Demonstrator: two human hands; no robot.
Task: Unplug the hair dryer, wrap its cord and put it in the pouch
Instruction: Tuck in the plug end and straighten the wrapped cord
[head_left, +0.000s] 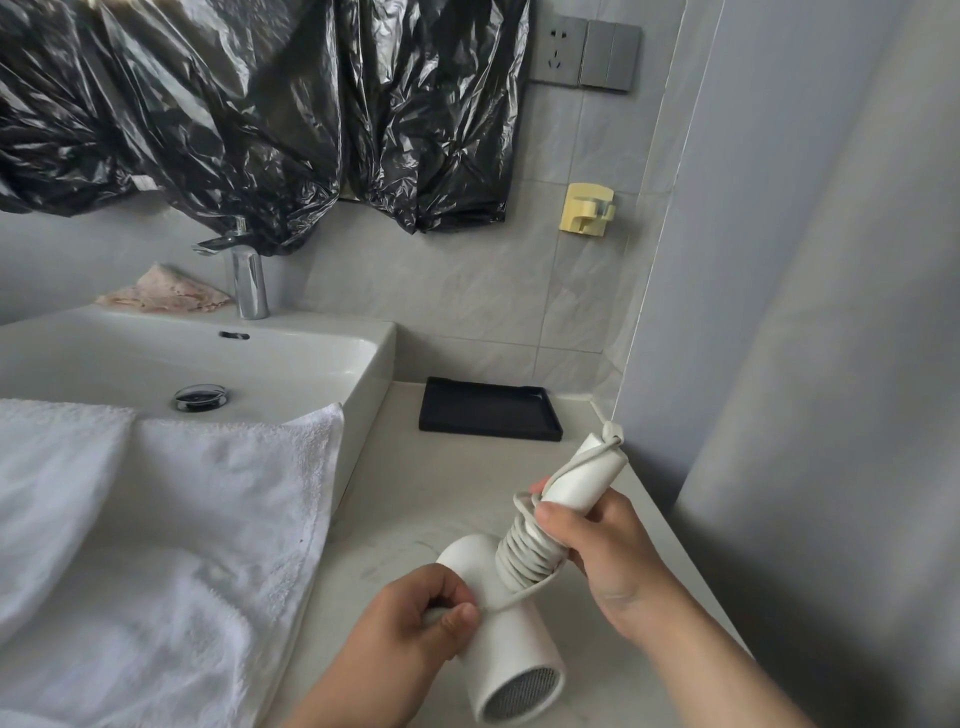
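Both hands are curled and busy over the desk (415, 483): the right hand (615, 564) grips the hair dryer (514, 660) around its cord (522, 558)-wrapped stem, the left hand (410, 629) pinches the loose end, so wrapping looks nearly finished and tucking that end comes next, with no pouch in sight.

The white hair dryer (511, 660) is held just above the surface (415, 493). Its barrel is low, with the mesh end toward the viewer, and its handle slants up to the right in the right hand (608, 551). The white cord (524, 558) coils tightly round the handle's lower part. A loose stretch of it leads to the left hand (431, 613), which pinches it.
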